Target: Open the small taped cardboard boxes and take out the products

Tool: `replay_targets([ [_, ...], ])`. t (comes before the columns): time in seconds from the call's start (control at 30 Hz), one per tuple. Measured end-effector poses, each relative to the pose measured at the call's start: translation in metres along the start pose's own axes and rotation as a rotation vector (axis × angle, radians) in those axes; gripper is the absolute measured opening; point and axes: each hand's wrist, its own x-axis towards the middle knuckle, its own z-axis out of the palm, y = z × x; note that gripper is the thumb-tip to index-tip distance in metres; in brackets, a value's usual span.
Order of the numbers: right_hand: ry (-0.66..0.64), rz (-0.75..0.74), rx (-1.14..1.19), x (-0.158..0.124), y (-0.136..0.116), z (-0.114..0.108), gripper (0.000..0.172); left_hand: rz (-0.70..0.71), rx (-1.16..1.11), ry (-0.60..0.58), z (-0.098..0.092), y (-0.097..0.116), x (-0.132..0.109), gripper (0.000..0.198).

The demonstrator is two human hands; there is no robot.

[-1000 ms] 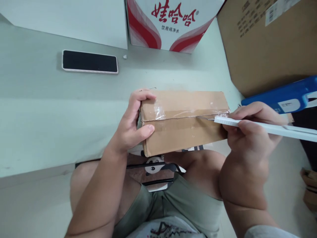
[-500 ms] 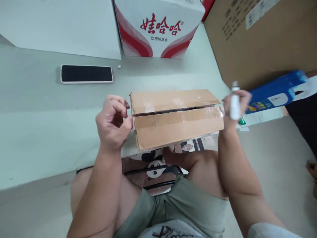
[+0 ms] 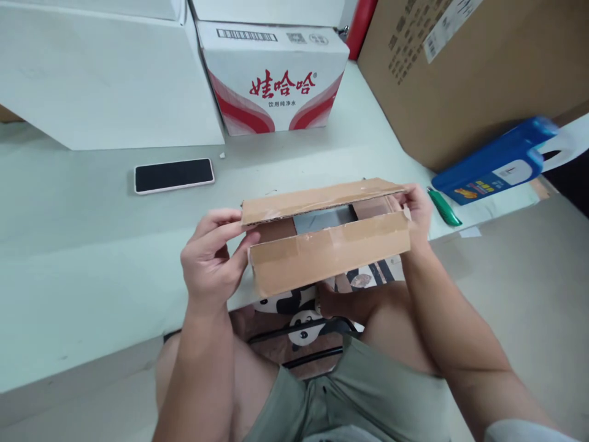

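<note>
A brown cardboard box point(image 3: 329, 255) with strips of clear tape sits at the table's front edge, just above my lap. Its two long top flaps are parted, and a grey-blue surface with a dark edge shows through the gap. My left hand point(image 3: 209, 255) is at the left end, its fingers closed on the far flap point(image 3: 317, 199) and its thumb by the gap. At the right end, my right hand point(image 3: 416, 212) pinches the same flap; some of its fingertips are hidden. Right of that hand lies a green, slim, handle-like object point(image 3: 444, 207).
A phone point(image 3: 175, 176) lies on the pale table point(image 3: 92, 264) at left. Behind stand a white carton point(image 3: 138, 86) and a red-and-white water carton point(image 3: 276, 92). On the right are a large brown carton point(image 3: 478, 80) and a blue jug point(image 3: 497, 162).
The flaps have swung apart, widening the slit into a gap. My right hand has moved onto the flap; the white tool it held is out of sight. The view has shifted.
</note>
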Motion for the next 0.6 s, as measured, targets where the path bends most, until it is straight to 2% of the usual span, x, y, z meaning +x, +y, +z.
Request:
replay_targets([
  [0.07,0.164,-0.058,0.192,-0.008,-0.019,0.000,0.044,-0.014,0.002,-0.007,-0.001,0.001,-0.001,0.024],
  [0.13,0.195,-0.178,0.325,-0.015,-0.036,-0.002,0.042,-0.036,-0.007,-0.053,-0.002,0.003,-0.001,0.029],
  [0.17,0.144,-0.262,0.339,-0.016,-0.043,-0.005,0.037,-0.038,-0.012,-0.102,-0.002,0.005,0.000,0.030],
  [0.23,-0.038,-0.426,0.321,-0.018,-0.053,-0.013,0.030,-0.015,-0.016,-0.261,-0.005,0.010,0.002,0.028],
  [0.3,-0.292,-0.515,0.255,-0.017,-0.059,-0.022,0.046,0.012,-0.004,-0.421,-0.008,0.017,0.004,0.035],
  [0.37,-0.523,-0.510,0.161,-0.016,-0.066,-0.030,0.061,0.014,0.046,-0.526,-0.011,0.024,0.006,0.046],
  [0.4,-0.594,-0.497,0.121,-0.016,-0.069,-0.033,0.064,0.004,0.077,-0.555,-0.013,0.027,0.007,0.049],
  [0.5,-0.652,-0.462,0.084,-0.016,-0.077,-0.035,0.066,0.028,0.152,-0.614,-0.016,0.034,0.009,0.052],
  [0.6,-0.582,-0.391,0.130,-0.021,-0.074,-0.030,0.072,0.045,0.197,-0.637,-0.019,0.035,0.010,0.055],
])
